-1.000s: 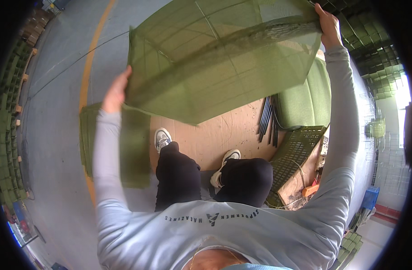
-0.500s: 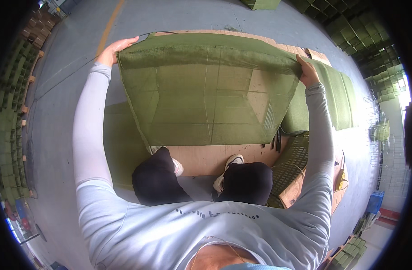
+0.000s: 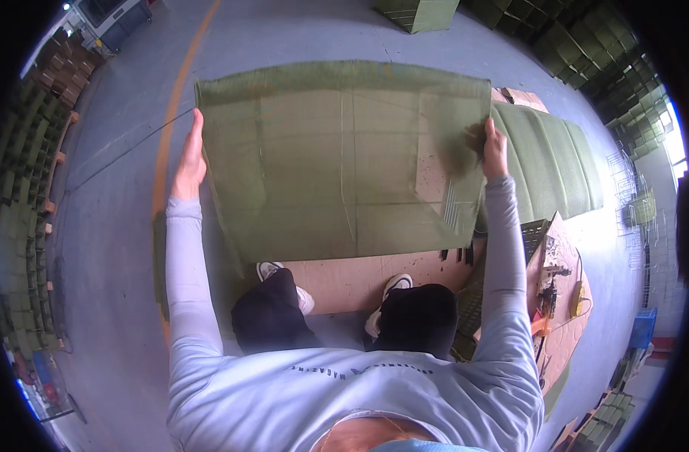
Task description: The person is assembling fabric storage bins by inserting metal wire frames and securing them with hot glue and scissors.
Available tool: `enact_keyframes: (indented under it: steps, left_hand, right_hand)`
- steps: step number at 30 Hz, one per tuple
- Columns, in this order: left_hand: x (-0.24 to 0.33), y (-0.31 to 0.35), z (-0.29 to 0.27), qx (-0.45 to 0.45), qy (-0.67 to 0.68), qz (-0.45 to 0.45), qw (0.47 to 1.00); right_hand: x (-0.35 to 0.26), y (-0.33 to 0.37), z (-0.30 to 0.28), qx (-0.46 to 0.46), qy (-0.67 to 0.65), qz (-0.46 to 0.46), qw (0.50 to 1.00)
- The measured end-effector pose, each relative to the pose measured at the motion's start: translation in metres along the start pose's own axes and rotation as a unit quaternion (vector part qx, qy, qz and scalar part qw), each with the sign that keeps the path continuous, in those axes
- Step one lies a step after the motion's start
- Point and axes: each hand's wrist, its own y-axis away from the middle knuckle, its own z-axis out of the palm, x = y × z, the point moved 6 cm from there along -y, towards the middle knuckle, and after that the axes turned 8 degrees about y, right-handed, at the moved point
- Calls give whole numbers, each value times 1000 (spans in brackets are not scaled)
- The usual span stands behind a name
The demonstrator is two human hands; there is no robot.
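A wide, see-through green mesh sheet (image 3: 307,166) spreads in front of me, partly blurred, with stitched lines or creases across it. My left hand (image 3: 190,158) lies along its left edge with the fingers stretched straight, the palm turned toward the mesh. At the right edge, my right hand (image 3: 495,149) has its thumb in front and its fingers curled behind, showing dark through the weave. Under the mesh lies brown cardboard (image 3: 344,285), with my shoes at its near edge.
Folded green mesh (image 3: 548,158) lies on the right. Beside my right arm, a cardboard piece (image 3: 567,294) carries tools and a yellow object (image 3: 580,299). A green box-shaped stack (image 3: 416,13) stands ahead. Loaded pallets (image 3: 21,203) line the left side.
Both hands have come down and nearer along the mesh's sides, the left one straightening its fingers. The mesh's far edge now stands above my hands, and its near edge has dropped slightly.
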Motion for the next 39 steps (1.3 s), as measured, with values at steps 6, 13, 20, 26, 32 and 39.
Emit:
enact_keyframes:
  steps: [6,13,20,26,32,39]
  left_hand:
    - [-30,-55,-40,17,-93,-56,994]
    - [-90,-66,-27,72,-257,-55,962]
    - [-106,-42,-8,99,-694,96,707]
    - [-109,3,20,22,-741,85,666]
    - [-122,49,41,-22,-738,152,657]
    - [-136,98,24,-25,-768,170,617]
  right_hand:
    - [38,-24,9,-22,-48,121,991]
    - [93,-23,1,47,218,64,973]
    - [58,60,42,26,550,-124,826]
    - [35,131,28,-6,598,-145,788]
    - [42,227,-5,-19,565,-143,812]
    - [22,381,-139,269,439,-111,850]
